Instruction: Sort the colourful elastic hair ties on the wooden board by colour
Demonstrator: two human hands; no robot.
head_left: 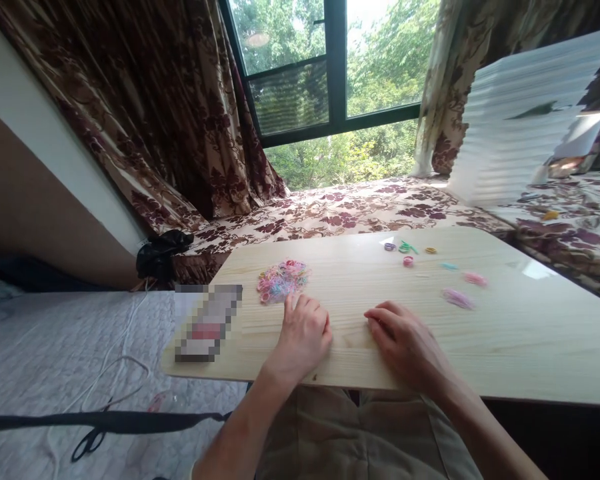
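A mixed pile of small coloured elastic bands (283,280) lies on the left part of a pale wooden table. My left hand (305,330) rests at the pile's near edge, fingers curled down. What its fingertips hold, if anything, is hidden. Farther right, my right hand (405,337) lies low over the table with thumb and fingers drawn together; nothing can be made out between them. Beyond it are small separate groups: purple bands (390,247), green bands (407,247), yellow bands (431,251), deep pink bands (408,261), blue bands (449,266), pink bands (475,279) and lilac bands (459,299).
A blurred-out flat object (210,323) sits at the table's (530,347) left edge. Scissors (89,445) and a white cable (125,340) lie on the quilted surface at left. A black bag (163,253) and a patterned ledge (340,207) are behind, below the window.
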